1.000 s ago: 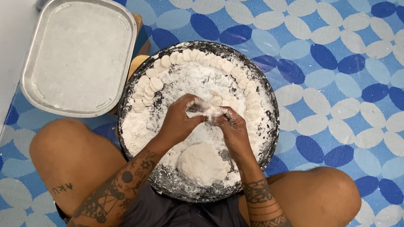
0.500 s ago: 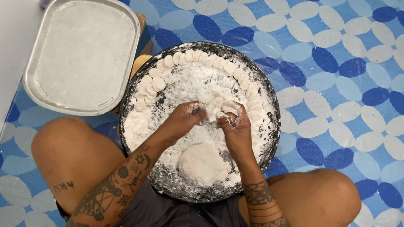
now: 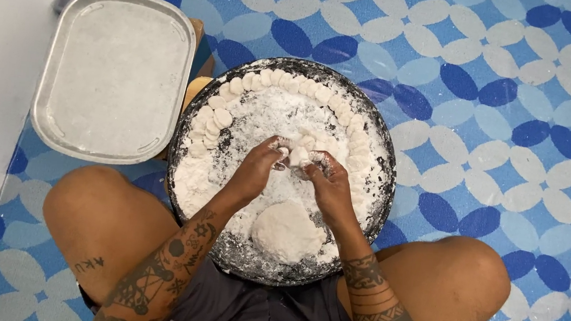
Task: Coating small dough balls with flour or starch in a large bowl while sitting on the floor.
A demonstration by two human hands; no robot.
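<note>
— What are your fingers doing?

— Your fingertips (image 3: 284, 155) are pinched together on a small piece of dough (image 3: 298, 155), which you hold between both hands just above the middle of the round dark pan (image 3: 184, 126). Your left hand (image 3: 259, 166) grips it from one side, your right hand (image 3: 327, 178) from the other; both sets of fingers are closed on the piece and dusted with flour.

— And around the pan?

— Inside the pan, a big lump of dough (image 3: 287, 231) sits on the floured bottom, near the rim closest to you, just below your wrists. A row of small dough rounds (image 3: 281, 80) curves along the pan's far rim and down both sides. Left of the pan, just beside it, lies a rectangular metal tray (image 3: 114, 74) with a floured bottom. Something wooden (image 3: 195, 89) shows in the gap between tray and pan; you can't tell what it is. The pan rests on a blue-and-white patterned floor (image 3: 515, 99), between your bare knees.
</note>
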